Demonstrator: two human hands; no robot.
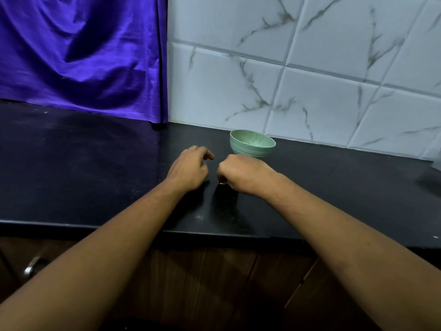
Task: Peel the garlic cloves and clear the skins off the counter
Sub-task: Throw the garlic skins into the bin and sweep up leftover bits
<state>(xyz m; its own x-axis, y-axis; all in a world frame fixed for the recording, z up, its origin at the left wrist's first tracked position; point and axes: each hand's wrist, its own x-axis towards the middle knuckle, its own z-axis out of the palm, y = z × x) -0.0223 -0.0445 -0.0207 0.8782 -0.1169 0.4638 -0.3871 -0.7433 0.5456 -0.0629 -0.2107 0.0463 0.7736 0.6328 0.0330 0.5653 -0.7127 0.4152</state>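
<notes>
**Black bench (95, 175), little shown under the grip**

Right hand (241, 174) curls down over a pale scrap (222, 183), clove or skin unclear; whether its grip pinches it, I cannot tell. Left hand (191, 168), just beside, rests loosely curled, holding nothing. Green bowl (250, 145) stands just beyond the right knuckles.

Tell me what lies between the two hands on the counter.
Head view: only a narrow strip of bare black counter separates left hand from right hand. A tiny pale bit beneath the right hand is unidentifiable.
</notes>
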